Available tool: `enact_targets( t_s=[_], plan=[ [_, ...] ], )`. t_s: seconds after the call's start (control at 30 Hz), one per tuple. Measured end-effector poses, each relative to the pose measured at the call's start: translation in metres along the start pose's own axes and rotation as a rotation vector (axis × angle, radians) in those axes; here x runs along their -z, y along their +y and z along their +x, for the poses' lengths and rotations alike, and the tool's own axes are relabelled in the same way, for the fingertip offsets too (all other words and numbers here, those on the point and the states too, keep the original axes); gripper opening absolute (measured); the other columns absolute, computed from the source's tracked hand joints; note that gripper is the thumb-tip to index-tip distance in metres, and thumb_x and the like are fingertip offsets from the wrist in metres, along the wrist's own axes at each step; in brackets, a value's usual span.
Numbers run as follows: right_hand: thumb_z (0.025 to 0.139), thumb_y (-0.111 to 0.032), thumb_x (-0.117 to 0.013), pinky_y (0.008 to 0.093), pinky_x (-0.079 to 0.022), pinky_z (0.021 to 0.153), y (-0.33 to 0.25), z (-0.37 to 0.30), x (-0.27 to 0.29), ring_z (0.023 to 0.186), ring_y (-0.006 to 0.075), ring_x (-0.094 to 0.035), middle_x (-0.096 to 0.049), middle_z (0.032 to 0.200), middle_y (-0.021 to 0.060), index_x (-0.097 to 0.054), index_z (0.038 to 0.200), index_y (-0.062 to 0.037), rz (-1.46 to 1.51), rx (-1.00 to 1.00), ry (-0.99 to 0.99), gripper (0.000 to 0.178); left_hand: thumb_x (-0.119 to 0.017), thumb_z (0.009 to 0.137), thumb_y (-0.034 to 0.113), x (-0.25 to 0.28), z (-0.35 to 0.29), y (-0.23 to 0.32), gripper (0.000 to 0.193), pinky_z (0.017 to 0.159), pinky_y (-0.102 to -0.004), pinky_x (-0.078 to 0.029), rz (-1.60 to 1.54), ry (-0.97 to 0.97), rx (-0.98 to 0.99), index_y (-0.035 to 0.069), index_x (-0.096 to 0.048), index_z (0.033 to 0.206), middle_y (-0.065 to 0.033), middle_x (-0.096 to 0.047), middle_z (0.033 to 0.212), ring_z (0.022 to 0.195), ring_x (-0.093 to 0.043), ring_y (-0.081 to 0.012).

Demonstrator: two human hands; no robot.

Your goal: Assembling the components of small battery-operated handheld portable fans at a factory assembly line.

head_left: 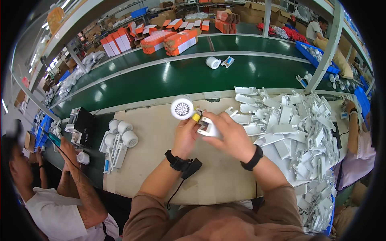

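Over the middle of the beige work surface, my left hand point(185, 137) is closed around the lower side of a white round lamp head point(182, 107) with a slotted grille. A small yellow part point(196, 117) shows between its fingertips and the lamp head. Close beside it, my right hand point(233, 131) grips a white plastic housing point(207, 127), its forked open end turned toward the yellow part. The two pieces are very near each other; my fingers hide whether they touch. Black bands circle both wrists, and a cable hangs from the left one.
Loose white housings point(289, 132) form a large pile at right. Assembled white lamps point(120, 138) lie at left by a black box device point(80, 127). Beyond runs a green conveyor point(161, 80) carrying a lamp point(213, 62); orange cartons point(181, 42) stand behind. People work on both sides.
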State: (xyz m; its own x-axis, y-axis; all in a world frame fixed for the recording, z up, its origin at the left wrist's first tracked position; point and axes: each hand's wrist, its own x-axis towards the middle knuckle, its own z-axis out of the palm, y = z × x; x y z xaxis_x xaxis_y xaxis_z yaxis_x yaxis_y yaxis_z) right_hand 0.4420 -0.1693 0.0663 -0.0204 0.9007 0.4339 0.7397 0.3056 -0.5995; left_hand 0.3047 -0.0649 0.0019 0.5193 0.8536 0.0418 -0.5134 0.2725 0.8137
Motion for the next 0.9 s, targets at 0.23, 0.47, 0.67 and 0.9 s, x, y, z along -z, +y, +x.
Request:
enact_targets(
  t_s=[0.23,0.47,0.67,0.9],
  plan=[
    [0.067,-0.014,-0.071,0.0371,-0.048,0.084,0.015,-0.002,-0.017,0.100,0.0315,-0.057,-0.055,0.117,0.0164,-0.048,0.124,-0.0037,-0.323,0.163,0.236,0.062,-0.043,0.095,0.024,-0.015,-0.012,-0.022,0.040,0.094,-0.0322,-0.041,-0.092,0.002,0.035,0.004,-0.039,0.130,-0.0060,-0.051,0.123,0.112,-0.050,-0.0163],
    [0.067,-0.012,-0.070,0.0371,-0.047,0.086,0.017,-0.006,-0.009,0.103,0.0321,-0.056,-0.054,0.119,0.0170,-0.048,0.124,-0.0040,-0.314,0.112,0.213,0.062,-0.042,0.095,0.025,-0.033,-0.019,-0.024,0.039,0.100,-0.0350,-0.034,-0.208,-0.096,0.061,0.007,-0.040,0.129,-0.0040,-0.047,0.128,0.118,-0.045,-0.0177],
    [0.066,-0.011,-0.069,0.0370,-0.048,0.084,0.016,-0.002,-0.025,0.100,0.0315,-0.056,-0.054,0.118,0.0169,-0.046,0.126,-0.0047,-0.360,0.172,0.214,0.065,-0.049,0.092,0.019,-0.029,-0.026,-0.029,0.035,0.091,-0.0325,-0.041,-0.234,-0.034,0.010,0.004,-0.045,0.123,-0.0050,-0.052,0.120,0.107,-0.050,-0.0162],
    [0.073,-0.019,-0.070,0.0398,-0.040,0.092,0.019,0.004,-0.012,0.104,0.0305,-0.054,-0.055,0.116,0.0192,-0.042,0.126,0.0011,0.066,0.044,0.185,0.063,-0.056,0.088,0.015,-0.019,-0.020,-0.006,0.039,0.094,-0.0348,-0.042,-0.173,-0.083,-0.222,-0.001,-0.044,0.122,-0.0096,-0.055,0.116,0.110,-0.053,-0.0205]
  ],
)
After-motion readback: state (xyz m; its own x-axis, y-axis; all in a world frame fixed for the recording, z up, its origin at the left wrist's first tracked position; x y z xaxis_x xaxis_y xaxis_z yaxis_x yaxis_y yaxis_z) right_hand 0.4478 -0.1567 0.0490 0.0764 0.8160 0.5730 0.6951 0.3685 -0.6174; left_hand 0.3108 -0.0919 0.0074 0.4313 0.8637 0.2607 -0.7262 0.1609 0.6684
